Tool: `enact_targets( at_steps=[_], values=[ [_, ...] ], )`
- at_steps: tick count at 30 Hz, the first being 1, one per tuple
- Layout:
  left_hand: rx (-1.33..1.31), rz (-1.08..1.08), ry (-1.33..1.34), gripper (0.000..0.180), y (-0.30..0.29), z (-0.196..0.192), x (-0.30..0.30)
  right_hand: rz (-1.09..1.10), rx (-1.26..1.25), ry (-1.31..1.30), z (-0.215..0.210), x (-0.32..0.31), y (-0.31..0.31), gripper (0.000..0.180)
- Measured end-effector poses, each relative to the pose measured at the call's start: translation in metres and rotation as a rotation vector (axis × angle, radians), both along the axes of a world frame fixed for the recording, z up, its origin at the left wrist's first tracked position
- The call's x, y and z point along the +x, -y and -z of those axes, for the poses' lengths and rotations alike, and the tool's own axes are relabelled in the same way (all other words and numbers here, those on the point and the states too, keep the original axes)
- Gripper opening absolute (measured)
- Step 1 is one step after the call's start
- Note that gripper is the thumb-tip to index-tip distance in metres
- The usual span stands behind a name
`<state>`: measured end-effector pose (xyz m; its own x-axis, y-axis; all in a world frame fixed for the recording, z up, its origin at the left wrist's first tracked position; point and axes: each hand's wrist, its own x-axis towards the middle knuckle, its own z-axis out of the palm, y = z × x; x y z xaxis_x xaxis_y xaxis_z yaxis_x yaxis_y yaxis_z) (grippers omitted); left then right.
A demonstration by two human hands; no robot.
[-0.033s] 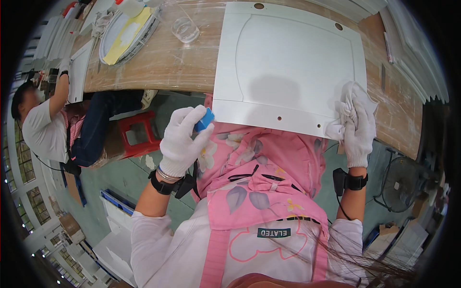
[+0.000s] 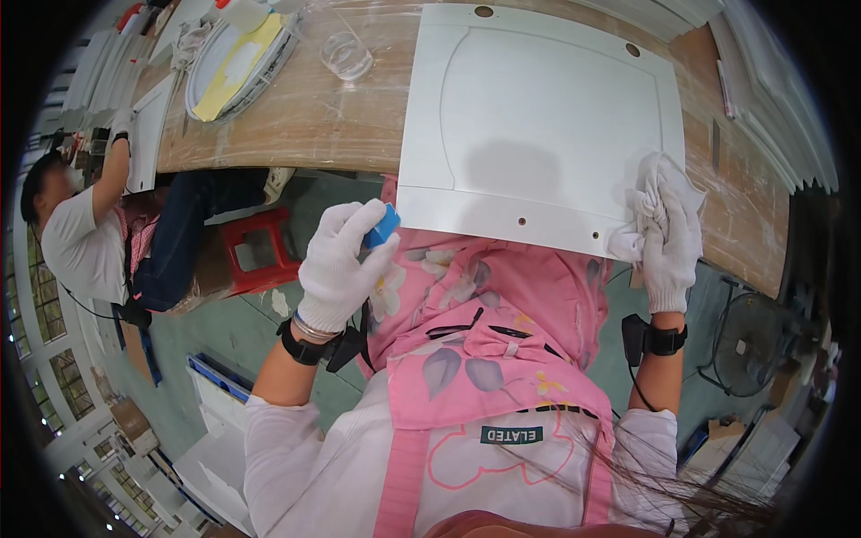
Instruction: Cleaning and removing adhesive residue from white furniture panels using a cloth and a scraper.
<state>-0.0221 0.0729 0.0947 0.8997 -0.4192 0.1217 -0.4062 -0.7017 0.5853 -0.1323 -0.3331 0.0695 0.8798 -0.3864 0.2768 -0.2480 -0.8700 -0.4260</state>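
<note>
A white panel (image 2: 556,108) with a shallow curved groove and several small holes lies on the wrapped table, its near edge over my lap. My left hand (image 2: 339,264), in a white knit glove, pinches a small blue block (image 2: 382,226) between fingers and thumb, just off the panel's near left corner. At the panel's near right corner rests my gloved right hand (image 2: 668,255). It holds a crumpled white cloth (image 2: 662,193) against the panel's edge. The cloth hides part of its fingers.
On the table (image 2: 359,121) stand a clear cup (image 2: 346,56) and a round lid (image 2: 199,85) bearing yellow sheet and a bottle. Stacked white panels (image 2: 780,99) rise at right. A co-worker (image 2: 85,238) sits at left near a red stool (image 2: 260,251). A fan (image 2: 749,345) stands right.
</note>
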Motion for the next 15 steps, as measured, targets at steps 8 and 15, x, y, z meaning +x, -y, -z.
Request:
enact_targets(
  at_steps=[8,15],
  values=[
    [-0.022,0.028,0.054,0.046,-0.0081,0.0012,-0.005,-0.038,-0.056,0.097,-0.0035,0.0031,-0.0019,0.052],
    [0.156,0.107,0.142,0.046,-0.0121,-0.003,-0.0052,-0.031,-0.036,0.075,-0.0005,0.0011,-0.001,0.053]
  ],
)
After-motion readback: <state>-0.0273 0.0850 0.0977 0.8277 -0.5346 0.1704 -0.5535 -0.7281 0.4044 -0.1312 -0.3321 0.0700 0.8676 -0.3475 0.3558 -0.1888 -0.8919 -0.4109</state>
